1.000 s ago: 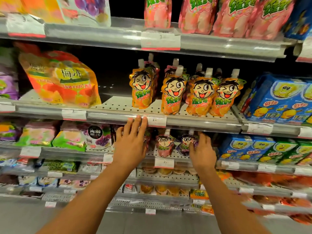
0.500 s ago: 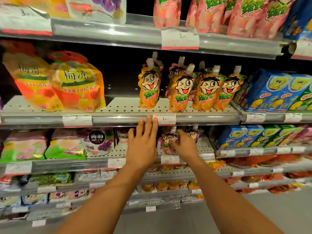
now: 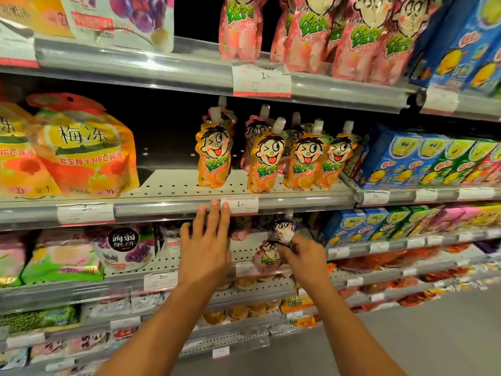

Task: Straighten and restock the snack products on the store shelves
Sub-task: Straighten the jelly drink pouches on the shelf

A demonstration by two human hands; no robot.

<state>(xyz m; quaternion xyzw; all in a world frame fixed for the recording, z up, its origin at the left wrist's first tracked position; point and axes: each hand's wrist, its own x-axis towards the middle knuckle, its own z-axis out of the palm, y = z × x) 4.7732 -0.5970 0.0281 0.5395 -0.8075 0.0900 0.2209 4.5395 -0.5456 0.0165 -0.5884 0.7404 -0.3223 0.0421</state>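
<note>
Reaching in from the bottom of the view, both forearms angle up toward the middle shelves. Left hand (image 3: 206,251): fingers straight and together, tips touching the front rail of the orange-pouch shelf (image 3: 168,210) just beside a price tag (image 3: 240,204); it holds nothing. Right hand (image 3: 303,257): fingers curled round the upper part of a pink spouted pouch (image 3: 268,257) at the front of the shelf below. A second pouch with a cartoon face (image 3: 283,227) shows just above the knuckles; cannot tell whether the hand has hold of it too, or whether it stands behind.

Next level back: five orange spouted pouches (image 3: 267,161) stand upright in a loose cluster on the perforated shelf, one set apart to the left, the rest overlapping, with more pouches behind them. To the left of them a stretch of bare shelf runs as far as the large orange jelly bags (image 3: 81,147). Blue and green cartons (image 3: 423,161) sit to the right, in rows.

Top shelf: pink pouches (image 3: 311,31) hang over the edge, crowded and uneven.

Judgement on progress: early to middle. Orange row is upright but unevenly spaced, and the gap beside it looks unfilled. The pink pouch in hand is not yet placed. Lower shelves are blurred; their state is unreadable.
</note>
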